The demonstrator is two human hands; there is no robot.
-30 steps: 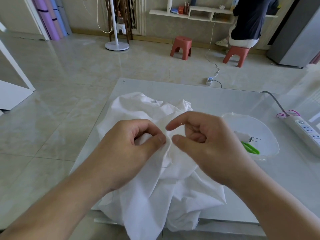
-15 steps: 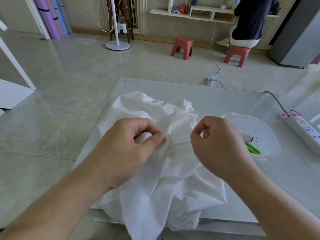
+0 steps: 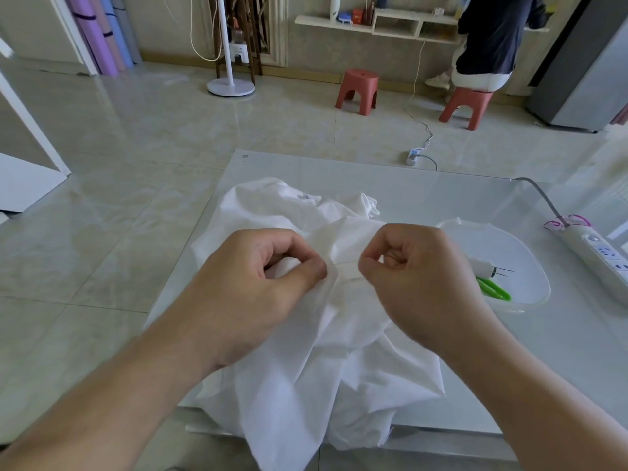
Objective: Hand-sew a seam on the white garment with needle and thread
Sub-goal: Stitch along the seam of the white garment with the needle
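Evidently soft and light, the crumpled white cloth garment (image 3: 306, 368) is pinched at a fold by the left hand (image 3: 258, 283); the right hand's (image 3: 418, 280) grip is curled closed, seemingly pinching something too fine to be made out.

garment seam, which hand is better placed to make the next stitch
Probably right. The right hand is free of the cloth, thumb and forefinger pinched as if on a needle, which I can't make out. The left hand pinches the garment at the seam, so it steadies.

No legible text, label, brand or number found anywhere. Small mark at far corner of glass table (image 3: 245, 157) too blurred to read. Markings on power strip (image 3: 598, 250) likewise unreadable.
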